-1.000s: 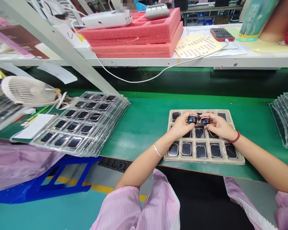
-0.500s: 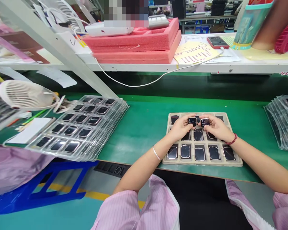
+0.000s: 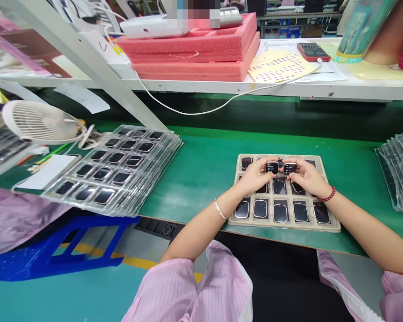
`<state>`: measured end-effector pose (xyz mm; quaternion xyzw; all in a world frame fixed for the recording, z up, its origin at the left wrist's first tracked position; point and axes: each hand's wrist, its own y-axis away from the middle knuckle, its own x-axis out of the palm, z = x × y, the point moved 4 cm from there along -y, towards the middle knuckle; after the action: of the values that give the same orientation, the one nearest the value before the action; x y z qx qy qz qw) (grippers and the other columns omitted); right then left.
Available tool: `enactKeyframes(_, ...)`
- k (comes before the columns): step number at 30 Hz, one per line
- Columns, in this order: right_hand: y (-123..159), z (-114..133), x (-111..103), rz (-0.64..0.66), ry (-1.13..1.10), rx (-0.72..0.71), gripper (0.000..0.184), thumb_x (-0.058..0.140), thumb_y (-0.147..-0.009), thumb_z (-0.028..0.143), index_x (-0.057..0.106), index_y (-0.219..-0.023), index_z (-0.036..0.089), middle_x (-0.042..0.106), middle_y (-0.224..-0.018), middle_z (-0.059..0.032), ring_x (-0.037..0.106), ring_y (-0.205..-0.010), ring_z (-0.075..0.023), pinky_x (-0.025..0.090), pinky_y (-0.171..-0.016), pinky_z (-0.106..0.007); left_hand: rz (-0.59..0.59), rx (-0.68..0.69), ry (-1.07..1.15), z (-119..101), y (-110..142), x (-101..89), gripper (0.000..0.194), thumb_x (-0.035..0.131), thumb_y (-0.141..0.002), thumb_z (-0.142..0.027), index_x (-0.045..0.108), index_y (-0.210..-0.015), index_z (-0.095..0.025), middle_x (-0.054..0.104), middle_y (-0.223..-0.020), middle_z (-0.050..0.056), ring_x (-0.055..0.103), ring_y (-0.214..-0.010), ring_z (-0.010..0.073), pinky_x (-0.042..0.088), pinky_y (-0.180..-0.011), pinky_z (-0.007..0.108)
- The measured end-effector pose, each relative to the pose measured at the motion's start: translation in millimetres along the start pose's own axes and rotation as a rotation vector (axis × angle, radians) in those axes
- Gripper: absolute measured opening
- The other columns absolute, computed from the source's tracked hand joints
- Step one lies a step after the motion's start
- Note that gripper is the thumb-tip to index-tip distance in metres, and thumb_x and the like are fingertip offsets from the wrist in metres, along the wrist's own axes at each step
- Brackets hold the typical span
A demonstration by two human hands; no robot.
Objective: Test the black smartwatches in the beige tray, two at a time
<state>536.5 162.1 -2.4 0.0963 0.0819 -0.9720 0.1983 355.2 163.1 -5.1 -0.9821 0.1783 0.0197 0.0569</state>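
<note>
Over the back part of a beige tray, my left hand grips a smartwatch between thumb and fingers. Close beside it, my right hand pinches a second smartwatch. Both screens are lit with small white marks and face me. Square dark watch bodies sit in the tray's pockets, such as one watch in the front row. My hands and forearms hide part of the tray's back and middle rows.
Stacked clear trays of dark watch faces lie to the left, near a white fan. More clear trays stand at the right edge. A shelf with pink foam and a hanging white cable crosses behind. A blue stool is below left.
The view has shifted slightly. Both watches remain in my hands, now turned a little so that their screens show more fully.
</note>
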Motion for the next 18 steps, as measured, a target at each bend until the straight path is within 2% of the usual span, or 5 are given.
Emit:
enactKeyframes(4,0.6,0.5,-1.0,0.003,-0.019,0.058,0.028,0.056,-0.088,0.026,0.064,-0.113,0.019,0.072,-0.099,-0.0076,0.066,-0.067,-0.0147,0.057,-0.059,-0.028,0.005,-0.062,0.019,0.9,-0.1,-0.9,0.036,0.057,-0.082,-0.022,0.063,-0.116,-0.012,0.070,-0.108,0.013,0.070,-0.071,0.0165,0.048,-0.050,0.019)
enactKeyframes(6,0.6,-0.7,-0.8,0.011,-0.019,0.073,0.026,0.054,-0.091,0.031,0.065,-0.111,0.019,0.072,-0.095,-0.0069,0.066,-0.064,-0.0137,0.057,-0.059,-0.028,0.011,-0.078,0.014,2.1,-0.1,-1.5,0.033,0.056,-0.084,-0.024,0.064,-0.114,-0.012,0.071,-0.104,0.013,0.070,-0.070,0.0162,0.045,-0.048,0.018)
enactKeyframes(13,1.0,-4.5,0.2,0.005,-0.027,0.072,0.026,0.056,-0.091,0.036,0.065,-0.109,0.019,0.072,-0.094,-0.0064,0.066,-0.064,-0.0136,0.057,-0.061,-0.028,0.026,-0.081,-0.003,3.7,0.5,-1.1,0.032,0.058,-0.084,-0.023,0.065,-0.114,-0.014,0.072,-0.103,0.010,0.070,-0.069,0.0138,0.046,-0.050,0.016)
enactKeyframes(18,1.0,-4.8,0.4,0.002,-0.015,0.085,0.028,0.056,-0.090,0.036,0.065,-0.109,0.019,0.072,-0.094,-0.0068,0.066,-0.063,-0.0142,0.057,-0.060,-0.029,0.019,-0.070,0.012,2.8,0.4,0.0,0.030,0.057,-0.084,-0.022,0.064,-0.112,-0.013,0.070,-0.110,0.012,0.068,-0.069,0.0125,0.052,-0.057,0.020)
